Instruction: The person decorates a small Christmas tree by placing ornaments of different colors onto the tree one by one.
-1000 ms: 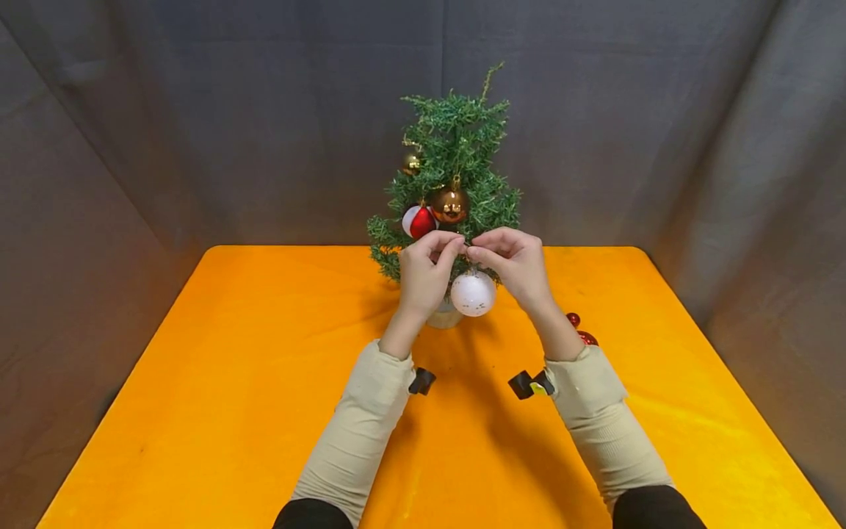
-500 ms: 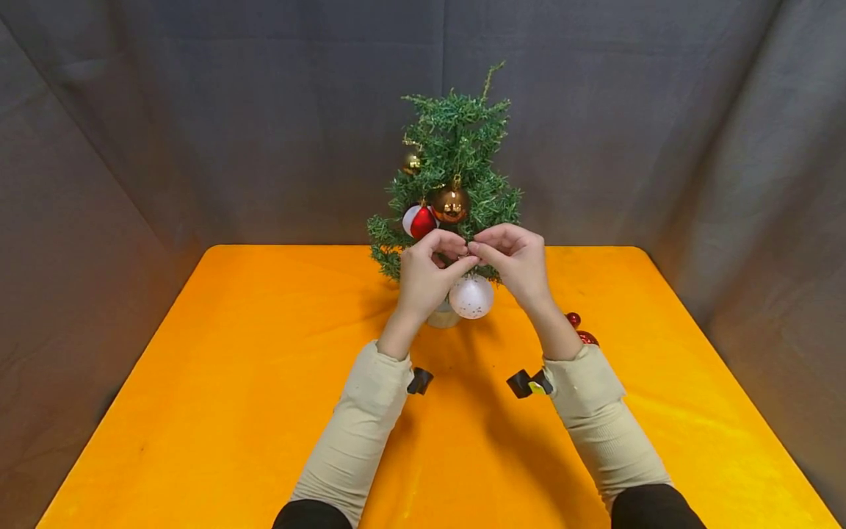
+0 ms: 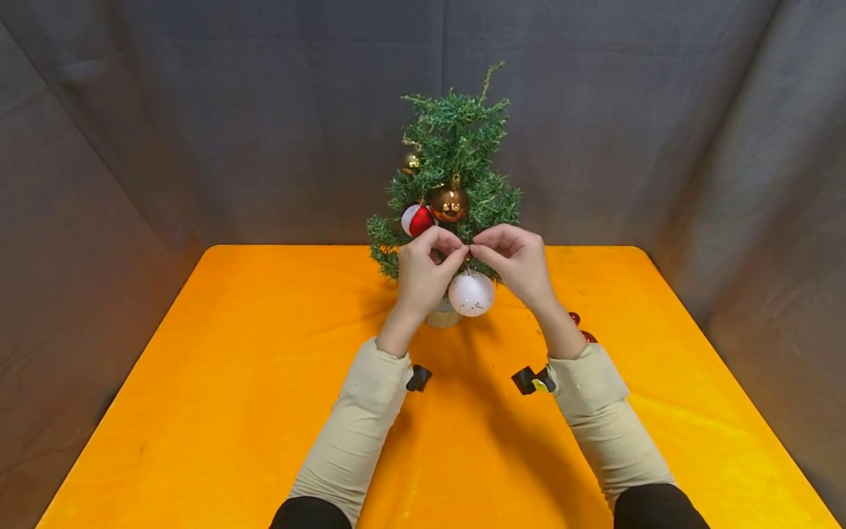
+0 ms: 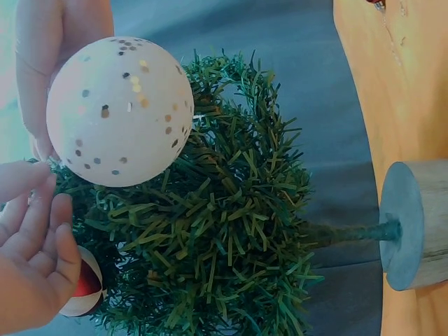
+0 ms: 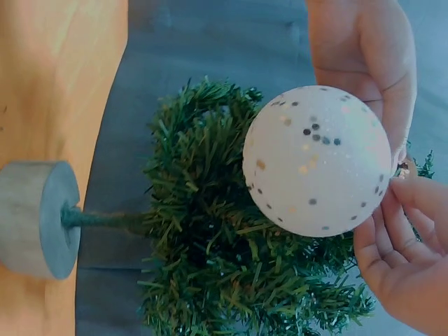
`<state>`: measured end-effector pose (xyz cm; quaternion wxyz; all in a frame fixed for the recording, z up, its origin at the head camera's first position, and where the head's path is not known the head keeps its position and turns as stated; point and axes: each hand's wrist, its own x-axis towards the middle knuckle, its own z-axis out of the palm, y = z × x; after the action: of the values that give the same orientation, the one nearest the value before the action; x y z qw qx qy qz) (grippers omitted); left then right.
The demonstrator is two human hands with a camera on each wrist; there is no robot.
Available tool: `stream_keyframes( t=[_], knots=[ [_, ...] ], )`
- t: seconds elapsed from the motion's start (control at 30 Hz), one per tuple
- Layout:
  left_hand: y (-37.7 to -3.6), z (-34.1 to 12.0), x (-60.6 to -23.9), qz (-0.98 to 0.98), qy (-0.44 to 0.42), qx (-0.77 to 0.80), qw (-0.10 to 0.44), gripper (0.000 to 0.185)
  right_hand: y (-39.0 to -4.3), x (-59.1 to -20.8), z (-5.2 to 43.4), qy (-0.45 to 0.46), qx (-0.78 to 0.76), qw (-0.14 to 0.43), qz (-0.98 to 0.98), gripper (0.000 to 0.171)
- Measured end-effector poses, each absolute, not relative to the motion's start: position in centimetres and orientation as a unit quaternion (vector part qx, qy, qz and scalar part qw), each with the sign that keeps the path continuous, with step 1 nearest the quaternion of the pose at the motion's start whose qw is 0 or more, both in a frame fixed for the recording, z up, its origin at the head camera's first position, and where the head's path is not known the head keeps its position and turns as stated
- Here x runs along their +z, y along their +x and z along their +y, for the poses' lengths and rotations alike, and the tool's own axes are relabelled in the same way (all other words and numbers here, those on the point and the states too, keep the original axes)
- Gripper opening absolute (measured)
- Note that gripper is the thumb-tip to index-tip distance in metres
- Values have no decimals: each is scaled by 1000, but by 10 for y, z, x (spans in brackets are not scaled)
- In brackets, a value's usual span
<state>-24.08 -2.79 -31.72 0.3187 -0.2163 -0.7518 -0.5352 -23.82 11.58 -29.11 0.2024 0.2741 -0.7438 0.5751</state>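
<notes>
A small green tree [image 3: 456, 162] stands in a round grey base [image 3: 444, 317] at the far middle of the orange table [image 3: 231, 382]. A white sequinned bauble [image 3: 471, 293] hangs in front of its lowest branches. My left hand [image 3: 460, 254] and right hand [image 3: 476, 252] meet just above it, and both pinch its thin hanging loop with thumb and forefinger. In the left wrist view the white bauble [image 4: 119, 112] hangs against the tree [image 4: 210, 238]. The right wrist view shows the white bauble [image 5: 318, 159] between both hands. The loop itself is hidden by fingers.
On the tree hang a red-and-white bauble [image 3: 418, 220], a copper bauble [image 3: 451, 204] and a small gold bauble [image 3: 412, 163]. Red baubles [image 3: 583, 332] lie on the table behind my right wrist. Dark cloth walls enclose the table.
Both hands stay at the lower front branch; the fingertips shifted slightly and the white bauble dipped a little, then rose back.
</notes>
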Motion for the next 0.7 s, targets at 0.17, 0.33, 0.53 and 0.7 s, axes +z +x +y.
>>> stream_keyframes(
  t=[0.17,0.33,0.53,0.7],
  knots=[
    [-242,-27,-319,-741,-219,-529,352,7,-240,-296,116,294,534,243,-754,6],
    [-243,-24,-317,-724,-221,-529,384,7,-231,-285,109,310,516,292,-744,5],
    [-247,-21,-317,-711,-211,-525,417,7,-235,-285,105,309,514,326,-731,4],
    [-250,-19,-320,-703,-200,-527,434,7,-238,-285,102,304,530,330,-720,5]
  ],
)
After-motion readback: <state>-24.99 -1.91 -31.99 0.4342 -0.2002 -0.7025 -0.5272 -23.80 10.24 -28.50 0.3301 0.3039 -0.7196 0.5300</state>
